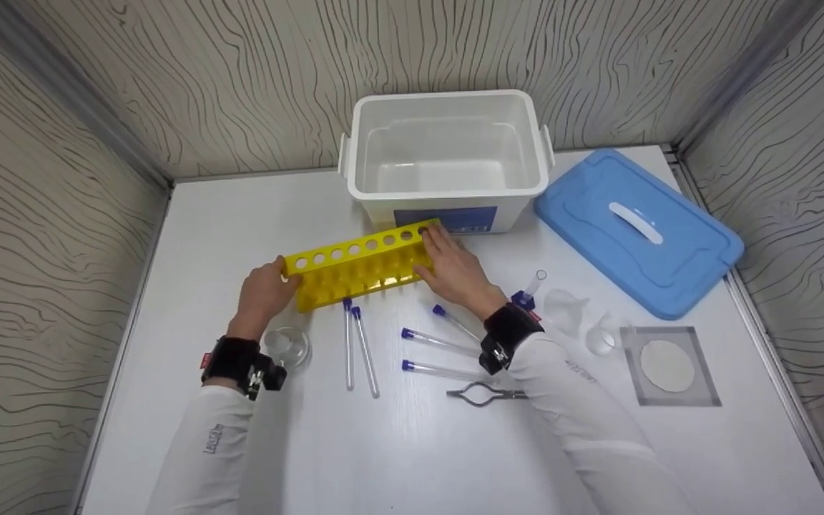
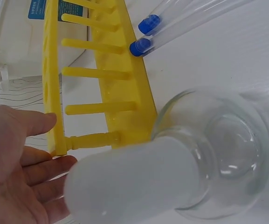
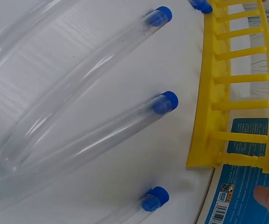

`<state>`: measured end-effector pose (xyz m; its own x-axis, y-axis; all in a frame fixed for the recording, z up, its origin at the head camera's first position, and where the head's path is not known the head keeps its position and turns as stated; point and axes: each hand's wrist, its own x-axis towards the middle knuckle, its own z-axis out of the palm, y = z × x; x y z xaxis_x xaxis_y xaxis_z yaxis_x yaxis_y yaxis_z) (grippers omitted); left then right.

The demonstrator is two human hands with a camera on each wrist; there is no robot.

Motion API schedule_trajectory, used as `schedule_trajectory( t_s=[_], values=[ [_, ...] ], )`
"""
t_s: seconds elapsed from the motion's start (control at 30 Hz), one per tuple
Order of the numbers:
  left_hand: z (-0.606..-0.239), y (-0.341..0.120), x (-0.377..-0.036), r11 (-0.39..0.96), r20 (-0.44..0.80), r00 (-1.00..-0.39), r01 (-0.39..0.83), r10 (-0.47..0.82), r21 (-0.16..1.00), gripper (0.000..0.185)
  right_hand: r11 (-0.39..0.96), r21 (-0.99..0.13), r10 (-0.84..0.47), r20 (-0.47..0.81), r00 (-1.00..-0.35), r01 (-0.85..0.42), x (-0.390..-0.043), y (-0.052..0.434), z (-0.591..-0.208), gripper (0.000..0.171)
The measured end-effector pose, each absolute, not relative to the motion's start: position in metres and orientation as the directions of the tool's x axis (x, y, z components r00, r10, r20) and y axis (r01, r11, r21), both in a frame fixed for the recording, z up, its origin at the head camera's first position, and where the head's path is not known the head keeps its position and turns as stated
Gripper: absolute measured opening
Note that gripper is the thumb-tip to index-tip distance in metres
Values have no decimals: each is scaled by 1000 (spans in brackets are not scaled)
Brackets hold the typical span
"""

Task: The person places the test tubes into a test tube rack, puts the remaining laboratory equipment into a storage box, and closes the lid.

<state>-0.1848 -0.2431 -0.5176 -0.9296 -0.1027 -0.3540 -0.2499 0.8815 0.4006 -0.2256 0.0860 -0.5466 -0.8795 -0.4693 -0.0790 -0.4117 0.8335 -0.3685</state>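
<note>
yellow plastic test-tube rack [image 1: 358,266] with a row of round holes along its top plate sits on the white table [image 1: 169,236], directly in front of the open white plastic storage box [image 1: 448,154] and tilted so its right end lies nearer the box. both forearms, in white sleeves with black wrist straps, extend forward from the near table edge and converge on the rack. left hand [image 1: 263,295] is at the rack's left end, thumb on the top plate and fingers loosely bent around the end; in the left wrist view the fingers lie against the end post. right hand [image 1: 453,266] rests on the rack's right end with fingers nearly straight over the top plate and thumb at the front edge, gripping the end. clear glass test tubes with blue caps [image 1: 349,345] lie flat on the table just in front of the rack, between the two wrists. a small clear glass dish [image 1: 287,345] sits beside the left wrist.
</note>
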Motion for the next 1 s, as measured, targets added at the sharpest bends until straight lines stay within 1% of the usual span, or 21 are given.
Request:
schedule_trajectory(
  t_s=[0.17, 0.3, 0.4, 0.5, 0.7, 0.87, 1.0],
  values=[
    [-517, -236, -185, 891, -355, -931, -232, -87, 390, 64, 850, -357, -447, -103, -889, -386, -224, 89, -550, 73],
    [-516, -230, -185, 894, -353, -931, -232, -90, 383, 62, 854, -361, -434, -98, -896, -374, -223, 94, -549, 70],
    [-517, -224, -184, 905, -336, -939, -209, -79, 370, 61, 872, -341, -410, -121, -904, -350, -222, 98, -549, 68],
    [-517, -217, -185, 915, -327, -942, -193, -72, 355, 63, 893, -318, -377, -148, -914, -317, -220, 102, -548, 68],
    [-516, -201, -189, 914, -353, -932, -209, -79, 347, 67, 904, -324, -341, -158, -927, -278, -218, 110, -545, 67],
    [-517, -189, -191, 912, -354, -932, -211, -79, 352, 67, 913, -336, -300, -172, -938, -231, -213, 116, -545, 68],
    [-521, -176, -192, 904, -319, -945, -201, -76, 378, 66, 923, -325, -268, -155, -951, -207, -206, 124, -547, 71]
  ],
)
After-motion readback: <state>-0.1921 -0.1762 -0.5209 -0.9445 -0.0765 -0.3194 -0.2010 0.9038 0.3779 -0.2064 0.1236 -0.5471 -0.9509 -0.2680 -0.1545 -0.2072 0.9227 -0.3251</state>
